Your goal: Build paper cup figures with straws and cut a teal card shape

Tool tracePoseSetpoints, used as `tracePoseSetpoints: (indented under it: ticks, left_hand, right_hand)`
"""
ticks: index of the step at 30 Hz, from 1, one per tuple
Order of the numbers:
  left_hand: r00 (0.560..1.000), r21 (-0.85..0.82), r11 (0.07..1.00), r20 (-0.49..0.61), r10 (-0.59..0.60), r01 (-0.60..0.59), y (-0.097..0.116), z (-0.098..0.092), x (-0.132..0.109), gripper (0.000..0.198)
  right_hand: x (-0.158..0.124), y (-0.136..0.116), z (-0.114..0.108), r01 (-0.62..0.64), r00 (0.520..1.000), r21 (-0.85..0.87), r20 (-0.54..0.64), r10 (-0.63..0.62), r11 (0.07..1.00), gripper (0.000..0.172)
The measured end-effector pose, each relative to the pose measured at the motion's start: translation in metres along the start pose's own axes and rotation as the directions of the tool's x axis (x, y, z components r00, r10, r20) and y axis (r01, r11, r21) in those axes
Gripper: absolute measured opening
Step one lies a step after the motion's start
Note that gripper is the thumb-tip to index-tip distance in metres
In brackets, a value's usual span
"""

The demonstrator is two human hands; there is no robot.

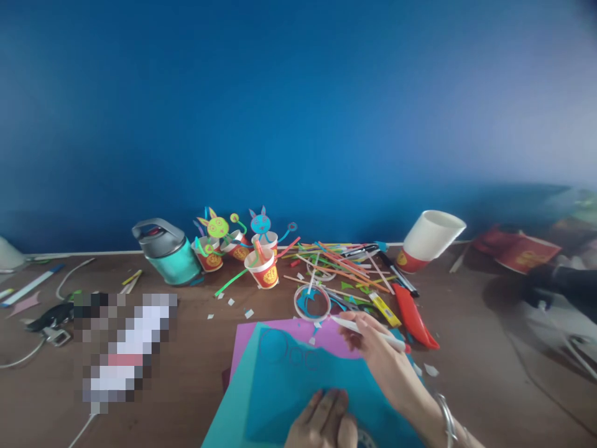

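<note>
Wall: plain deep blue, filling the upper half of the view behind the table.
Table: brown wood, strewn with craft scraps and small white paper bits.
Teal sheet: lies flat at the near edge, right in front of the person, with faint circle outlines drawn near its top.
Pink sheet: lies under the teal sheet, showing along its top and left edges.
Coloured strips: a loose pile of thin sticks and paper strips, behind the sheets and right of centre.
White cup: tipped on its side at the right end of the pile, its mouth facing up and right.
Flask: teal with a grey lid, lying on its side to the left of the decorated cups.
Decorated cups: red and white paper cups carrying paper bunny heads, near the wall.
Right hand: fingers closed around the white pen, over the top right corner of the sheets.
Left hand: fingers laid flat and together, pressing on the teal sheet at the bottom of the view.
Tape ring: lies flat just beyond the pink sheet.
White pen: points left, its tip just beside the tape ring.
Bracelet: a thin band on the right wrist.
</note>
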State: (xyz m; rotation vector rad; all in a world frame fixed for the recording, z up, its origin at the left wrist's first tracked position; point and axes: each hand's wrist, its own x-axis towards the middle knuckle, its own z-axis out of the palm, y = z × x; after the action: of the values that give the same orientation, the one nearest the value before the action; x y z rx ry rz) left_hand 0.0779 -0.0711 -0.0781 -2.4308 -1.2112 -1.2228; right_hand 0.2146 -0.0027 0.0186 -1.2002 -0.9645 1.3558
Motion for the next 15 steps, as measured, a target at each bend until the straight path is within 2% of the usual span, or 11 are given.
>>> tracePoseSetpoints:
  ticks: [2, 3, 4, 6, 9, 10, 11, 13, 15]
  left_hand:
    - [0.997, -0.008, 1.000, -0.079, -0.025, 0.024, -0.005, -0.005, 0.008, 0.020]
    - [0.995, -0.009, 1.000, -0.101, 0.005, -0.006, -0.007, -0.007, 0.012, 0.022]
    - [0.990, -0.003, 0.994, -0.094, 0.104, -0.105, -0.009, -0.008, 0.016, 0.020]
    - [0.980, 0.014, 0.990, -0.139, 0.142, -0.141, -0.009, -0.009, 0.022, 0.022]
    - [0.955, 0.027, 1.000, -0.295, 0.004, 0.004, -0.005, -0.009, 0.024, 0.034]
    - [0.957, 0.045, 0.999, -0.290, -0.003, 0.017, -0.004, -0.011, 0.023, 0.033]
    - [0.970, 0.052, 0.998, -0.237, 0.047, -0.035, -0.004, -0.013, 0.022, 0.029]
    - [0.994, 0.023, 0.994, -0.035, 0.105, -0.104, -0.005, -0.021, 0.019, 0.021]
    - [0.993, 0.010, 0.994, 0.043, 0.113, -0.113, -0.007, -0.028, 0.018, 0.021]
  right_hand:
    - [-0.002, -0.007, 0.004, 0.003, 1.000, -0.029, 0.000, -0.003, 1.000, 0.031]
    - [-0.002, -0.010, 0.006, -0.009, 1.000, -0.026, -0.010, 0.009, 1.000, 0.032]
    - [-0.002, -0.012, 0.007, -0.036, 0.999, -0.007, -0.029, 0.035, 0.999, 0.032]
    - [0.000, -0.012, 0.010, -0.119, 0.990, 0.061, -0.075, 0.123, 0.991, 0.032]
    - [0.006, -0.006, 0.013, -0.208, 0.968, 0.151, -0.106, 0.225, 0.966, 0.028]
    - [0.008, -0.002, 0.013, -0.208, 0.969, 0.150, -0.102, 0.224, 0.967, 0.026]
    - [0.009, 0.001, 0.014, -0.189, 0.975, 0.131, -0.096, 0.202, 0.973, 0.024]
    - [0.012, 0.007, 0.015, -0.123, 0.990, 0.064, -0.064, 0.127, 0.990, 0.021]
    - [0.014, 0.009, 0.016, -0.059, 0.998, -0.003, -0.008, 0.059, 0.998, 0.018]
